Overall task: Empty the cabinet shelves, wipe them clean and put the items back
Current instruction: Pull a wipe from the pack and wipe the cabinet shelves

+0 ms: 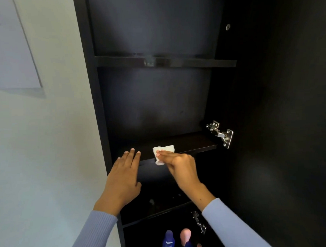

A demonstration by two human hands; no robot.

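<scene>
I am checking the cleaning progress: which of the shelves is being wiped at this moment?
The middle shelf, level with the upper hinge: the right hand presses a white tissue on its front edge. The higher shelf is untouched.

At six o'clock the frame's bottom edge cuts off the blue bottle (168, 241) and pink bottle (185, 235), label print unreadable.
</scene>
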